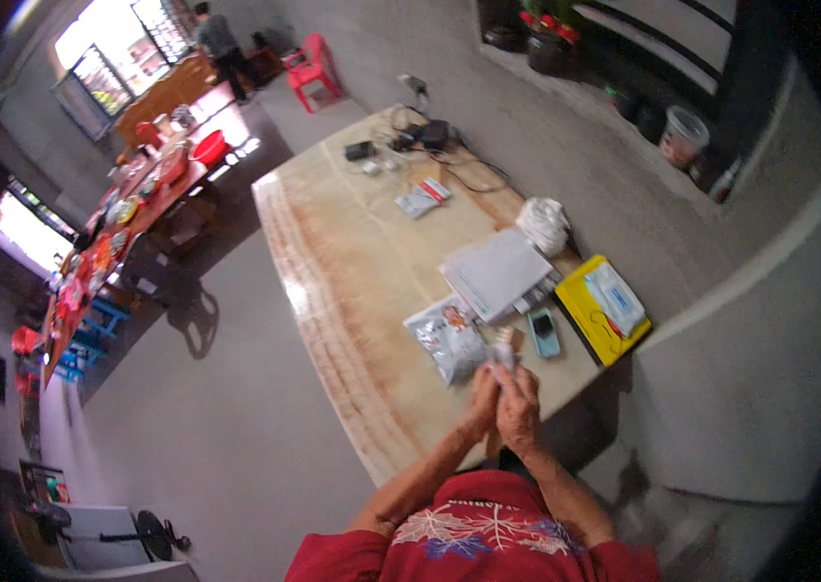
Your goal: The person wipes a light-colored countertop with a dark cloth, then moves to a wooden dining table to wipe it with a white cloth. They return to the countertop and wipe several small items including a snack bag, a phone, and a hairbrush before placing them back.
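Both my hands meet over the near edge of the marbled table (342,252). My left hand (482,400) and my right hand (519,407) are closed together around a small whitish item (501,353). It is blurred and partly covered by my fingers, so its kind cannot be made out. Just left of it lies a silvery plastic packet (451,339) with a picture on it. To the right rests a phone in a light-teal case (544,333), with a dark object on top. Beyond my hands is a stack of white papers (498,274).
A yellow folder (596,315) with a white packet (614,299) lies at the table's right edge. Behind the papers sit a crumpled white bag (543,226), a small grey-and-red packet (422,198) and black cords. A red chair (311,72), a cluttered long table and another person (223,53) are farther off.
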### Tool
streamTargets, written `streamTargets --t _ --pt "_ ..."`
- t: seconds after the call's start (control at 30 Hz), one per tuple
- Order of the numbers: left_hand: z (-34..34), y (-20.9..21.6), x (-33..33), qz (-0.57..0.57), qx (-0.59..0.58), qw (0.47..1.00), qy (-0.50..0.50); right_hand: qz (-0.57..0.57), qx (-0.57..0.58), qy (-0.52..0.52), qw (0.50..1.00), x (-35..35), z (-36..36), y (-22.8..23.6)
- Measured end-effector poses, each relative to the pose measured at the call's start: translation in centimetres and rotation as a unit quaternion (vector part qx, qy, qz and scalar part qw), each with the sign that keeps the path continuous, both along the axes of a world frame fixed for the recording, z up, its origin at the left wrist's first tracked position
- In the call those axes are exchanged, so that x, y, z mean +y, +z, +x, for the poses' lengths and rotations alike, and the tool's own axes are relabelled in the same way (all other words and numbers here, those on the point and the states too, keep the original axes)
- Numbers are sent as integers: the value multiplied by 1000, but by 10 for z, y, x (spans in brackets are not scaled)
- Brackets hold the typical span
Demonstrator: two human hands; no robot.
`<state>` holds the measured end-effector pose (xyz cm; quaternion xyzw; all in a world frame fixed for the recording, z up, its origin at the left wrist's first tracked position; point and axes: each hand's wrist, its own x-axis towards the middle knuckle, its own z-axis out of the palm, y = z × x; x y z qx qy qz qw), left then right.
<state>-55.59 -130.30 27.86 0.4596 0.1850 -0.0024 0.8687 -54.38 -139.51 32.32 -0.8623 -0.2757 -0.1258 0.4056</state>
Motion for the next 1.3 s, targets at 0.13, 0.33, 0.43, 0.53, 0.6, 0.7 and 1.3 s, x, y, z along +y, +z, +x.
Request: streamTargets --t 0.13,0.33,0.43,0.53,0.6,0.7,1.3 --pt "-11 -23 16 -161 135 978 -11 -3 28 128 991 -15 -18 15" --pt "-25 26 -4 -81 83 992 -58 -40 -50 86 994 -30 9 10" --pt "-19 28 2 -55 67 982 -168 3 -59 -24 998 -25 38 15" --pt "-22 51 -2 -58 93 979 -173 83 29 -110 990 -29 62 21" --pt "-24 63 -5 -52 86 983 -153 216 101 -167 957 -36 75 12" --pt "-23 44 0 -83 33 986 -138 272 265 -75 922 -30 61 32" --pt "-7 26 -3 -116 59 990 -56 -37 52 80 995 -27 37 41"
